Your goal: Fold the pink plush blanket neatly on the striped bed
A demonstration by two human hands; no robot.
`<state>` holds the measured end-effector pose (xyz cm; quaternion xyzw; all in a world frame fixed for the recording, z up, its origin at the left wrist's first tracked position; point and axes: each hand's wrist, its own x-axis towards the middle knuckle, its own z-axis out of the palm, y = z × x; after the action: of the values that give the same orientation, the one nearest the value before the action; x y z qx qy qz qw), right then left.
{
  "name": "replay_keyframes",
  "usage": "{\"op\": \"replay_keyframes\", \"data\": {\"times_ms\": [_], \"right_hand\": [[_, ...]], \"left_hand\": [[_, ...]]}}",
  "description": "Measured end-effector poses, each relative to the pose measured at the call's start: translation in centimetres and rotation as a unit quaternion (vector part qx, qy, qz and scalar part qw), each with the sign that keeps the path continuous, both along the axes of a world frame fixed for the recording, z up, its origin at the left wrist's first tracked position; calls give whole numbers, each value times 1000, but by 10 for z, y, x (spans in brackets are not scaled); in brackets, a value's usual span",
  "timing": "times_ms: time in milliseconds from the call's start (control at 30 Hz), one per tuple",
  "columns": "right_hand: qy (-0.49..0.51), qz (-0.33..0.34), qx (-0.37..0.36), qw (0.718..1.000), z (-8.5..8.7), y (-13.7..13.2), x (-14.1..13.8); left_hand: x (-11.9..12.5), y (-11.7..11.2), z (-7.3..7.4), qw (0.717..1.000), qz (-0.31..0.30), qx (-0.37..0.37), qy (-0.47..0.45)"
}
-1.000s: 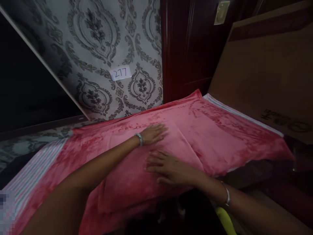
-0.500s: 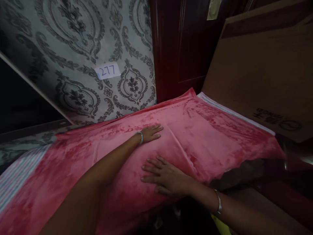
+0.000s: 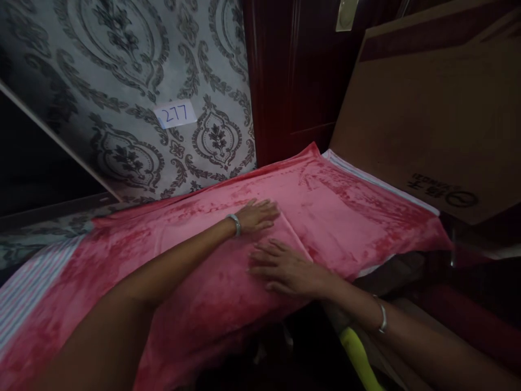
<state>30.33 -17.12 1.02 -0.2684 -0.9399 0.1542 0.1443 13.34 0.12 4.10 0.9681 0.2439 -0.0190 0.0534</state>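
Hands (image 3: 287,270) seemingly rightward on cloth (image 3: 342,214)

From where I stand, a striped sheet (image 3: 32,288) shows at eight o'clock and as a strip at two; what bears it is hidden. Over it spreads a pink cloth (image 3: 350,222), darker in patches, one corner peaking at one o'clock. In its middle lies a pink layer (image 3: 228,271), flat.
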Motion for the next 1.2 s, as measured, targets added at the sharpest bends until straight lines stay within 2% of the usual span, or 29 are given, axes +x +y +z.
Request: {"op": "replay_keyframes", "data": {"times_ms": [100,233,400,567,667,733,867,933,1033,1067,1133,1167,1200], "right_hand": [[-36,-12,3,999,-8,3,12],[-47,-8,6,999,-23,5,15],[-32,-16,-1,999,-28,5,14],[-24,-17,-10,1000,-27,5,15],[-32,-18,0,999,-29,6,15],[-36,-21,9,999,-32,6,15],[-28,-23,19,999,-34,5,15],[-1,-25,13,1000,-32,4,20],[102,-92,9,991,-26,7,37],[148,-141,6,979,-25,10,45],[234,-261,-20,936,-25,17,63],[267,-315,-44,910,-28,22,72],[291,-359,-75,884,-32,26,79]], "left_hand": [[7,-4,-11,999,-41,-27,6],[10,20,-29,999,-3,-42,-1],[10,59,-42,994,55,-90,-28],[7,66,-51,992,63,-97,-54],[9,60,-50,992,79,-79,-54],[12,54,-45,992,94,-74,-36],[8,43,-21,986,165,-37,14],[-11,36,-6,978,209,-17,21],[-70,17,17,967,254,-12,-17],[-95,6,23,963,265,-12,-47],[-148,-21,30,944,298,-2,-139],[-173,-37,31,923,332,2,-195],[-195,-54,30,889,380,7,-256]]}}
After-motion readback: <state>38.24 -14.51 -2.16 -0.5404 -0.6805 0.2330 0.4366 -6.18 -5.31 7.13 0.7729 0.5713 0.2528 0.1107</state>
